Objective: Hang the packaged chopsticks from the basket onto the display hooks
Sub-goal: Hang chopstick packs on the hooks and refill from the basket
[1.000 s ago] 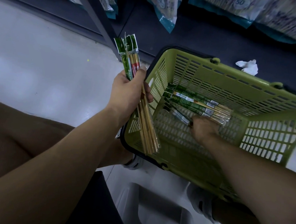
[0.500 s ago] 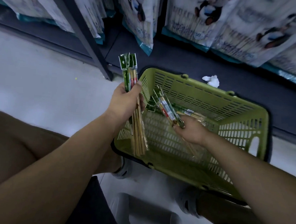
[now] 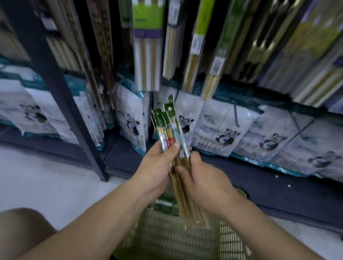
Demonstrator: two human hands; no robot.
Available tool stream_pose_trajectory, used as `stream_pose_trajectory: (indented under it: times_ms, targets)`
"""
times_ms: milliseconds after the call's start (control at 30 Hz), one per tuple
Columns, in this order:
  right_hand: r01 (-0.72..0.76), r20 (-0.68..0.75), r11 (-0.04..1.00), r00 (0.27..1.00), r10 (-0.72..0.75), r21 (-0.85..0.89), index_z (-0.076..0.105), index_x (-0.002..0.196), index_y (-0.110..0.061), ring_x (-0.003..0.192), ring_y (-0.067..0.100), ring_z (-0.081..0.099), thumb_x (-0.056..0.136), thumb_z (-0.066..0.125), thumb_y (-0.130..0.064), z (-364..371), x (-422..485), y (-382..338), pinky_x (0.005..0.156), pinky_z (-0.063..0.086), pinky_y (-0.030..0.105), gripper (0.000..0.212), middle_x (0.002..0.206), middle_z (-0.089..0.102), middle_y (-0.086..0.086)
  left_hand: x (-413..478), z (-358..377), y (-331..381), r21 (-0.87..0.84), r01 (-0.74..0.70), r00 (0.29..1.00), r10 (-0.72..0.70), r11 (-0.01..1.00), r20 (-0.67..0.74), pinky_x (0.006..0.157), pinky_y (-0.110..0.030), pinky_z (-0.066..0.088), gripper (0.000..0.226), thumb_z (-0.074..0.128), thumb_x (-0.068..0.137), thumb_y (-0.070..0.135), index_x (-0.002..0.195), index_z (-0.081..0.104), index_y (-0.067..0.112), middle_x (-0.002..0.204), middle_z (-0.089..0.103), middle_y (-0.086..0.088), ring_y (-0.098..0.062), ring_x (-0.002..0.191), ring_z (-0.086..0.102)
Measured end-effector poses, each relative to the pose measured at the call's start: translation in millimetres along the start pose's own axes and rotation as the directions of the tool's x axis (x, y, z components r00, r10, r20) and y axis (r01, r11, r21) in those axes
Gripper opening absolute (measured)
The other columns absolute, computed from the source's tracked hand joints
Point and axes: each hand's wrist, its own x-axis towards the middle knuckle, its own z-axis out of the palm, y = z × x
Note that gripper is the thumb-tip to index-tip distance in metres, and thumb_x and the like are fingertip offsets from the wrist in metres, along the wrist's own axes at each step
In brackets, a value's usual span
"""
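slim clear chopstick packs showing green headers, tan sticks | slotted plastic basket showing olive-green | white bags showing panda prints, teal edges

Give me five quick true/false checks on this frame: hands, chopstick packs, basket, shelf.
1. Both hands, left hand and right hand, grip the chopstick packs. True.
2. The packs' green header cards point down. False: they point up, toward the shelf.
3. The green basket sits below the hands. True.
4. The held packs already hang on a hook. False: they are in the hands, short of the hanging packs.
5. Panda-printed bags line the lower shelf. True.
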Motion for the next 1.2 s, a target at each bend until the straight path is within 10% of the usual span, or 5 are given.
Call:
stream_pose_trajectory:
  times_ms: [133, 233, 400, 767, 1200]
  targets:
    - [-0.008, -0.105, 0.975, 0.994, -0.016, -0.22, -0.01, 0.161, -0.021, 0.091, 0.026, 0.067, 0.104, 0.018, -0.059, -44, -1, -11, 0.06, 0.041, 0.038, 0.074, 0.103, 0.069, 0.003, -3, 35, 36, 0.028, -0.026, 0.987, 0.022, 0.999, 0.157, 0.083, -0.037, 0.06, 0.023, 0.061, 0.102, 0.016, 0.124, 0.066, 0.012, 0.116, 0.077, -0.01, -0.024, 0.107, 0.074]
    - [-0.052, -0.157, 0.958, 0.988, 0.008, -0.282, 0.01, 0.161, -0.017, 0.09, 0.024, 0.069, 0.104, 0.016, -0.06, -76, -3, -13, 0.055, 0.032, 0.037, 0.071, 0.098, 0.071, 0.001, 1, 59, 59, 0.113, -0.128, 0.971, 0.102, 0.985, 0.217, 0.08, -0.034, 0.06, 0.017, 0.062, 0.101, 0.013, 0.118, 0.066, 0.012, 0.105, 0.079, -0.008, -0.021, 0.097, 0.076]
    - [-0.136, -0.186, 0.969, 0.978, 0.098, -0.205, 0.04, 0.084, -0.029, 0.082, 0.026, 0.065, 0.103, 0.016, -0.062, -110, -2, -15, 0.062, 0.036, 0.037, 0.046, 0.074, 0.053, -0.005, 8, 86, 82, 0.288, -0.333, 0.92, 0.242, 0.898, 0.308, 0.088, -0.037, 0.058, 0.015, 0.065, 0.1, 0.016, 0.114, 0.067, 0.02, 0.105, 0.078, -0.004, -0.023, 0.101, 0.074]
    - [-0.228, -0.111, 0.954, 0.961, 0.252, 0.195, 0.052, 0.063, -0.019, 0.044, 0.004, 0.047, 0.095, 0.047, -0.07, -147, 10, 1, 0.05, 0.035, 0.031, 0.06, 0.058, 0.056, 0.006, 11, 111, 86, 0.15, -0.304, 0.923, 0.253, 0.941, 0.289, 0.07, -0.027, 0.061, 0.025, 0.08, 0.087, 0.011, 0.108, 0.069, 0.02, 0.095, 0.08, -0.007, -0.023, 0.087, 0.078]
    - [0.021, -0.344, 0.793, 0.908, 0.239, 0.608, 0.062, 0.113, -0.034, 0.074, 0.005, 0.069, 0.091, 0.073, -0.042, -210, 19, -10, 0.061, 0.05, 0.02, 0.026, 0.088, 0.071, -0.007, 4, 112, 101, 0.189, -0.377, 0.886, 0.293, 0.907, 0.36, 0.068, -0.017, 0.058, 0.028, 0.079, 0.088, 0.014, 0.113, 0.068, 0.019, 0.098, 0.08, 0.002, -0.013, 0.09, 0.077]
